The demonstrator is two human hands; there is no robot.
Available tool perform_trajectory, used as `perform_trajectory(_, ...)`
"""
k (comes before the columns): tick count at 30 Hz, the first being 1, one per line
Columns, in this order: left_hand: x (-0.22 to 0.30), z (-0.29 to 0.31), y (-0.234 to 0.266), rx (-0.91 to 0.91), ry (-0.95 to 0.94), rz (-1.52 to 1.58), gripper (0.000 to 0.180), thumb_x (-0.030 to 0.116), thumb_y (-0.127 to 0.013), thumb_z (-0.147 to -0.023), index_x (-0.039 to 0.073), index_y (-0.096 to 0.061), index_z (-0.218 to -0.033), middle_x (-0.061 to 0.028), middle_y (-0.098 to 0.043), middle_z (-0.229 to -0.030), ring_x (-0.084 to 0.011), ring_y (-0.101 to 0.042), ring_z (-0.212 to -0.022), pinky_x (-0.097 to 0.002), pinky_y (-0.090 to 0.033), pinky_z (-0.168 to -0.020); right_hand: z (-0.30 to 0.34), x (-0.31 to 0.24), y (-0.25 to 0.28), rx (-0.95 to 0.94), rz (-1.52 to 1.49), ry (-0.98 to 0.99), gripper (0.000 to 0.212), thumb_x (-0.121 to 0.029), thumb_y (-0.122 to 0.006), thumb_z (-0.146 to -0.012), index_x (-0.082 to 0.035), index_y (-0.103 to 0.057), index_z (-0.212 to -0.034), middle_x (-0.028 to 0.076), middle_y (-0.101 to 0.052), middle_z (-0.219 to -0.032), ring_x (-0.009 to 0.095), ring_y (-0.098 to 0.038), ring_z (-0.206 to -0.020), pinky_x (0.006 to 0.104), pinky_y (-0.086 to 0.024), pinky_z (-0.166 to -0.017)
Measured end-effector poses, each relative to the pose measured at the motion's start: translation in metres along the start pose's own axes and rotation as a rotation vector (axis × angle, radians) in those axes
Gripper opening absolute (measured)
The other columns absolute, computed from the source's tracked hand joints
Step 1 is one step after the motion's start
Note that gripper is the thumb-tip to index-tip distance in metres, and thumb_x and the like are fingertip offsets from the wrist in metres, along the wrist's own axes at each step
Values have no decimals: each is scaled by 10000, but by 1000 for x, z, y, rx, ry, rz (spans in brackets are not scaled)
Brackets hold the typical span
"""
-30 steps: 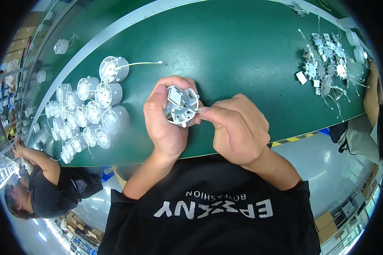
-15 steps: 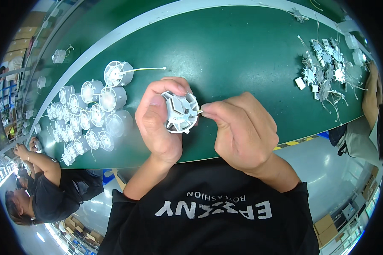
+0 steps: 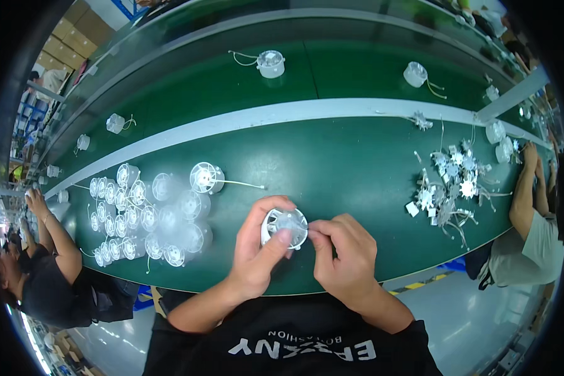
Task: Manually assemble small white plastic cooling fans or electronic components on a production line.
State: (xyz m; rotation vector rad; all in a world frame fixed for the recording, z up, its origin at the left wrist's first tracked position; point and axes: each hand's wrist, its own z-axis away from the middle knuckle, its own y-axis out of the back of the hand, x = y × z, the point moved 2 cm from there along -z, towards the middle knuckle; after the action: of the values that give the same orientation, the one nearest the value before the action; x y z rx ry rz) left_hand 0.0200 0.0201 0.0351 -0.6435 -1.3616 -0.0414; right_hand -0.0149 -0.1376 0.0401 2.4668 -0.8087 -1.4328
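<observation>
My left hand (image 3: 254, 257) is closed round a round white plastic housing (image 3: 289, 220), thumb across its front face and fingers behind the rim. Its spoked, see-through face is tipped up toward me. At the housing's right rim, my right hand (image 3: 348, 254) pinches thumb and forefinger together on a thin wire that comes out there; the fingertips hide most of it. Both hands are just above the near edge of the green table (image 3: 332, 169). Left of them stands a similar housing (image 3: 205, 177) with a pale wire stretched out to its right.
Many similar housings crowd the table's left side, one being a frosted cup (image 3: 197, 238). Star-shaped parts with wires lie in a pile (image 3: 467, 188) at the right. Beyond a white rail (image 3: 263, 114), housings (image 3: 271, 64) sit on a green strip. People work at both sides.
The view has tilted up, bringing the far strip into sight. The housing has turned in my left hand, with the thumb now across its face. My right fingertips stay at its right rim.
</observation>
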Motion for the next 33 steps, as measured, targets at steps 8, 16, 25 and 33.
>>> perform_trajectory(8,85,-85,55,-72,-281,-539,596,20,-681,-919,7,-454,-1470,-98,-540,-1400,-186,-541,-1267,-349,-455,-1063,10,9,14,-96,149,-29,318,33,-720,-811,24,-666,-1125,204,-623,-1248,394,-601,-1122,452,-491,-959)
perform_trajectory(16,112,-223,279,380,-131,-1182,488,238,-608,-982,69,-558,-1437,-134,-687,-1269,-243,-648,-1170,-369,-520,-958,51,17,42,-112,85,-137,259,83,-657,-829,27,-686,-1080,187,-669,-1139,367,-629,-1034,420,-504,-918)
perform_trajectory(25,141,-195,322,506,-1,-439,596,134,-596,-1000,-20,-369,-1529,-154,-620,-1331,-273,-668,-1148,-331,-559,-972,65,32,54,76,-44,-126,264,149,-648,-785,14,-719,-1001,140,-709,-921,298,-666,-811,353,-535,-720)
perform_trajectory(33,149,-52,98,-58,-603,-1236,311,47,-622,-928,3,-653,-1234,-171,-659,-1276,-223,-657,-989,-301,-496,-858,28,44,114,343,441,47,296,173,-654,-751,20,-715,-996,149,-698,-897,301,-646,-755,329,-514,-666)
